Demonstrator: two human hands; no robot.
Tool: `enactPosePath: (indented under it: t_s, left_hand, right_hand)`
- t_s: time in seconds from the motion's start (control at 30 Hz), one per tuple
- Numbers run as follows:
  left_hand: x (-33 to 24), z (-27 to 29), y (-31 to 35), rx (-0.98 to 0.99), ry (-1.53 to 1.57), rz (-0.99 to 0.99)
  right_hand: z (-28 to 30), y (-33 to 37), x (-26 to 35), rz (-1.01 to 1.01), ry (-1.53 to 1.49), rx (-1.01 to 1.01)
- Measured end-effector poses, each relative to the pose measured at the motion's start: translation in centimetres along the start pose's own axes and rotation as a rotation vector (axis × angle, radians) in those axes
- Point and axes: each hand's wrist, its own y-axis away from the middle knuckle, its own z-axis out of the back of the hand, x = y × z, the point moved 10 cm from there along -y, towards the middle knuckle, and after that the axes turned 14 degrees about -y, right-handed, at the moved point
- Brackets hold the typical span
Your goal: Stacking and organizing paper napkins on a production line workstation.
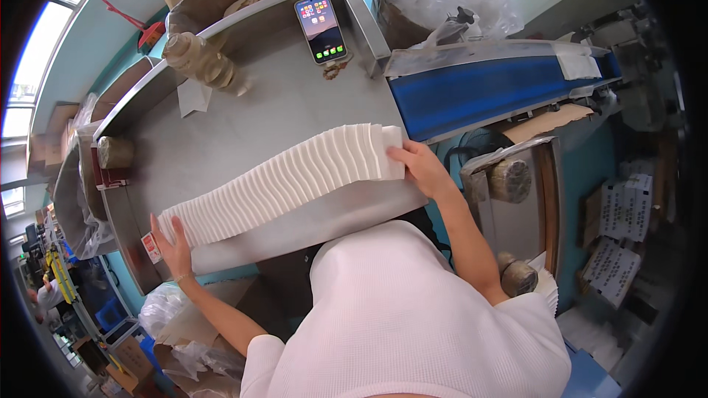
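Along our metal table's (258,107) near edge lies a long row of white pads (280,187). We seem to be steadying it, left hand (175,254) spread at one end, right hand (426,167) gripping the other; moving it would call for even inward pressure.

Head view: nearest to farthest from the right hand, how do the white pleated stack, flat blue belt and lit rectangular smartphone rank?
1. White pleated stack, held at right end.
2. Flat blue belt, ahead, rightward.
3. Lit rectangular smartphone, ahead, leftward.
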Motion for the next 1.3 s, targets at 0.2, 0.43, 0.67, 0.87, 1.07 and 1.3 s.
enactPosePath:
  t_s: [0.2, 0.43, 0.67, 0.87, 1.07, 1.3]
  left_hand:
    - [-5.9, -1.1, 0.8, 0.106, -0.171, -0.048]
    - [-7.1, -1.2, 1.3, 0.117, -0.123, -0.05]
    - [-8.1, -1.2, 2.0, 0.068, -0.141, -0.057]
    - [-8.0, -1.6, 2.3, 0.038, -0.132, -0.012]
    - [-8.1, -1.4, 2.4, -0.007, -0.12, 0.01]
    - [-9.4, -1.8, 2.6, -0.03, -0.175, -0.049]
  right_hand:
    - [2.2, 0.2, -0.1, -0.034, -0.423, -0.218]
    - [-0.7, -0.3, -0.8, -0.101, -0.439, -0.107]
    - [3.8, -0.5, -0.8, -0.044, -0.412, -0.147]
    - [0.1, -0.4, 2.6, 0.174, 0.182, -0.07]
    - [1.1, 0.3, -2.4, -0.271, -0.423, -0.006]
    - [0.5, -0.6, 2.7, 0.191, 0.129, -0.04]
